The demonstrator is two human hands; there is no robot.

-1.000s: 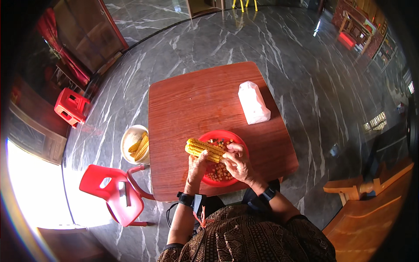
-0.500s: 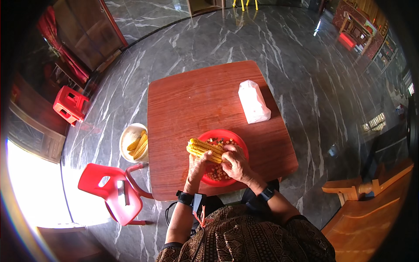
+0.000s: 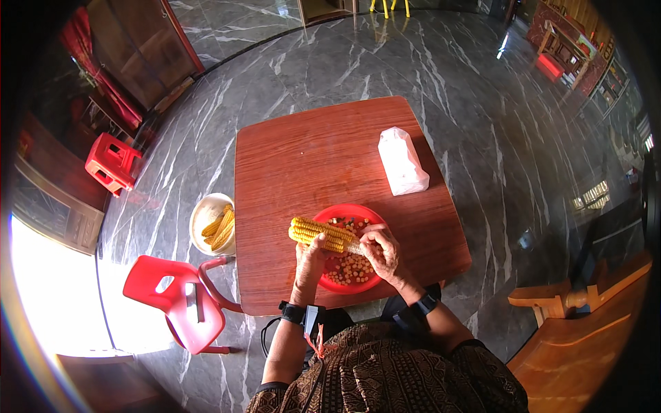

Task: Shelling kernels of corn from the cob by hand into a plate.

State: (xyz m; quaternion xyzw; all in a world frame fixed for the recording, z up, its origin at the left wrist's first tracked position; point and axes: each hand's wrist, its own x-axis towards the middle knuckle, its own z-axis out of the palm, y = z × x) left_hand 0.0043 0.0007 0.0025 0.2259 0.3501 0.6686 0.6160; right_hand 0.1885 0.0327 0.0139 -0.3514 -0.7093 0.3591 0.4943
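Observation:
A yellow corn cob (image 3: 318,233) lies slanted above a round red basin (image 3: 351,208), its right end stripped to the pale core. My left hand (image 3: 310,263) is closed around its lower side, thumb on the kernels. At the stripped end, my right hand (image 3: 383,256) has its fingers curled against the cob; the fingertips are partly hidden. Loose corn kernels (image 3: 348,272) cover part of the basin's bottom. The basin stands near the front edge of the brown wooden table (image 3: 289,165).
A white plastic-wrapped pack (image 3: 402,162) lies at the table's far right. Left of the table are a pale bucket (image 3: 200,219) with more corn cobs (image 3: 220,228) and a red chair (image 3: 172,292). A red stool (image 3: 112,164) stands farther left, wooden furniture (image 3: 578,337) at right.
My right hand has shifted slightly right along the cob, and a pale stripped stretch now shows beside it. The cob's left end has moved a little left. More kernels show in the basin.

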